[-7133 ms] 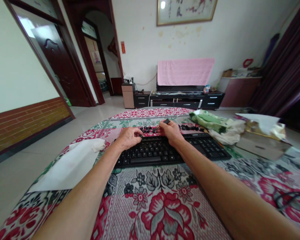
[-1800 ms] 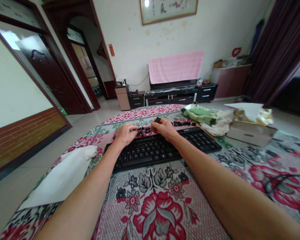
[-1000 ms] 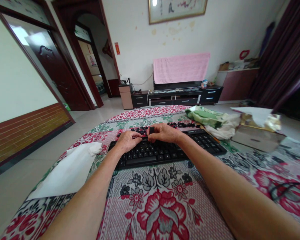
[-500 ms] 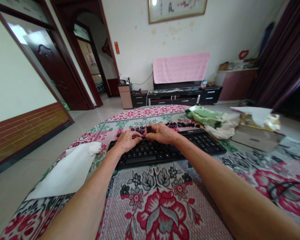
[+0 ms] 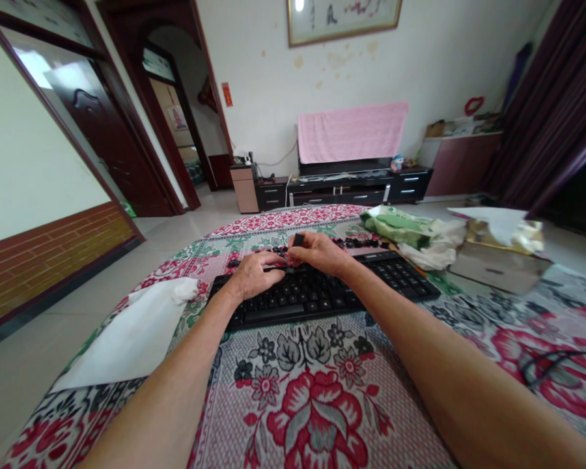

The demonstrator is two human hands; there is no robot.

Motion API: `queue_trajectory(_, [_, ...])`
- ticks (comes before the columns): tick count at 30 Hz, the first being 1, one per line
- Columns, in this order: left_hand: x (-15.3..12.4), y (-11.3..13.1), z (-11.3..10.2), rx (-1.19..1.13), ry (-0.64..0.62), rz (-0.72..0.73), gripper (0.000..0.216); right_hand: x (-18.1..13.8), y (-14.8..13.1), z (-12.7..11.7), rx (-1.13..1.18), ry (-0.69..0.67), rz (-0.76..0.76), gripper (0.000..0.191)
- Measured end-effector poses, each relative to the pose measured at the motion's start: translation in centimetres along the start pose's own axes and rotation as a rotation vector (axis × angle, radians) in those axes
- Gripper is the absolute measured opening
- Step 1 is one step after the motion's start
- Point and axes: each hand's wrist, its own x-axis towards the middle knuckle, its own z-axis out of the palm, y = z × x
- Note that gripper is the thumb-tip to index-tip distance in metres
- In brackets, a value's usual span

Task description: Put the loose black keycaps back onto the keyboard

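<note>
A black keyboard [image 5: 293,306] lies on the flowered tablecloth in front of me. My left hand [image 5: 256,277] is at its far edge, the thumb on the near side and the fingers beyond, gripping that edge. Close beside it, my right hand [image 5: 322,253] pinches a small black block-like piece [image 5: 298,240], which sticks up above the fingertips. The lower end of that piece is hidden by the fingers. Behind the keyboard, loose black keycaps [image 5: 364,243] lie in a rough row, partly covered by my hands.
A white sheet [image 5: 127,339] with a crumpled tissue [image 5: 185,290] lies at left. To the right are a green and white plastic bag [image 5: 405,228] and a tissue box [image 5: 498,264]. A black cable [image 5: 542,368] curls near the right edge. A TV cabinet [image 5: 342,192] stands beyond.
My right hand has risen slightly and shifted a little to the right with the black piece. The left hand has moved slightly right along the keyboard's far edge.
</note>
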Motion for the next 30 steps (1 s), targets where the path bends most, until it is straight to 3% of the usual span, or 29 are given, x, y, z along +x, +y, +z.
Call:
queue_trajectory(6, [0.0,0.6,0.4,-0.069,-0.006,0.093,0.021,-0.1,-0.2,0.0,0.033,0.006,0.006,0.007])
queue_trajectory(11, [0.0,0.3,1.1,0.046,-0.020,0.179,0.020,-0.4,-0.6,-0.4,0.036,-0.083,0.051,0.008])
queue_trajectory(15, [0.0,0.2,1.2,0.118,-0.002,0.204,0.015,-0.3,-0.5,-0.7,0.088,0.044,0.126,0.010])
queue_trajectory(22, [0.6,-0.4,0.5,0.201,0.165,-0.091,0.018,0.3,0.6,-0.7,-0.048,0.399,0.164,0.003])
queue_trajectory(25, [1.4,-0.5,0.6,0.243,0.179,-0.137,0.020,0.5,1.4,-0.9,-0.103,0.409,0.141,0.005])
queue_trajectory(30, [3.1,0.3,1.1,0.380,0.067,-0.115,0.023,0.9,2.7,-1.4,-0.213,0.405,0.096,0.005])
